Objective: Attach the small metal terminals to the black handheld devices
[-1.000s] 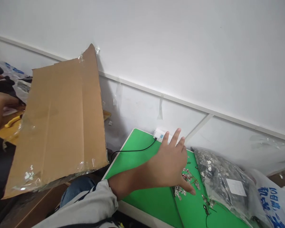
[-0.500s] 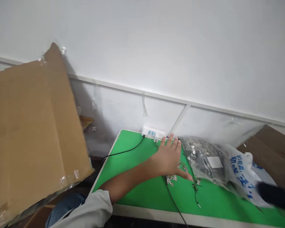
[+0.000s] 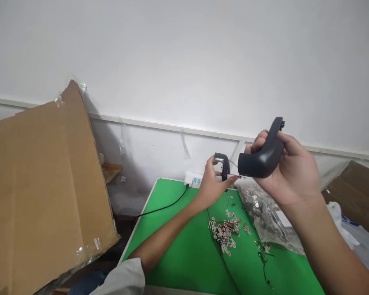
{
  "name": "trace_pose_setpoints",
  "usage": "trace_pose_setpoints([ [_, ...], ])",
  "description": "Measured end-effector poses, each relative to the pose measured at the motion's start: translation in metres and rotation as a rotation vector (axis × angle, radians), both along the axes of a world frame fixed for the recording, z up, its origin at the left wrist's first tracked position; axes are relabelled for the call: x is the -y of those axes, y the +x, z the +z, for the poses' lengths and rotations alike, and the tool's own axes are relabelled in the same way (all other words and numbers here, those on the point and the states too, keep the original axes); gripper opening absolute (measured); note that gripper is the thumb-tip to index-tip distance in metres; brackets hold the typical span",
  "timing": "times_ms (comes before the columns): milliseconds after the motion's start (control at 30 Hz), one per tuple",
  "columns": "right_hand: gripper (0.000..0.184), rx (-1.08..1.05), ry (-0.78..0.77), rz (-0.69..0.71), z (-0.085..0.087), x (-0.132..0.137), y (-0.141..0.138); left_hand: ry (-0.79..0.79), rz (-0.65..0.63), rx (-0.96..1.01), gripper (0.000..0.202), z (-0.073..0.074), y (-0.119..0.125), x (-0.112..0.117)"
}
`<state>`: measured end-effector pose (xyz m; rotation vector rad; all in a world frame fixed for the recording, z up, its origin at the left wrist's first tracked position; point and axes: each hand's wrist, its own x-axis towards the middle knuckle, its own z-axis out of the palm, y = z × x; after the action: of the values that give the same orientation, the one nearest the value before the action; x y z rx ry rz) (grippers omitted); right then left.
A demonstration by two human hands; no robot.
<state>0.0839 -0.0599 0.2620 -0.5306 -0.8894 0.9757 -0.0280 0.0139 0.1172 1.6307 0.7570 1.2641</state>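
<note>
My right hand point(image 3: 298, 176) is raised above the table and holds a matte black, elbow-shaped plastic part point(image 3: 263, 162) between thumb and fingers. Left of it, my left hand point(image 3: 212, 182) grips a smaller curved part point(image 3: 224, 164), dark with a shiny inner face. Thin red and grey wires run between the two parts near my left fingertips; where they attach I cannot make out. Below both hands, a pile of small silvery pieces with thin wires point(image 3: 224, 235) lies on the green table top point(image 3: 178, 250).
A white power strip point(image 3: 192, 179) with a black cord stands at the table's back edge. A clear bag of small parts point(image 3: 264, 209) lies to the right, beside a white plastic bag point(image 3: 341, 225). A large cardboard box point(image 3: 43, 184) rises at the left, and a white wall is behind.
My left hand was empty and spread over the table; it now holds the small curved part. My right hand has come into view with the black elbow-shaped part, which was a blur at the right.
</note>
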Motion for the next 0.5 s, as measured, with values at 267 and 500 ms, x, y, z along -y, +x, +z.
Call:
trace_pose_setpoints([
  [267, 0.001, -0.425, -0.156, 0.205, -0.05, 0.02, 0.028, 0.02, 0.032, 0.063, 0.055, -0.012, 0.006, -0.011],
  [500, 0.021, -0.719, 0.007, 0.336, -0.117, 0.02, 0.028, 0.131, 0.019, -0.047, 0.052, 0.007, 0.001, 0.011],
])
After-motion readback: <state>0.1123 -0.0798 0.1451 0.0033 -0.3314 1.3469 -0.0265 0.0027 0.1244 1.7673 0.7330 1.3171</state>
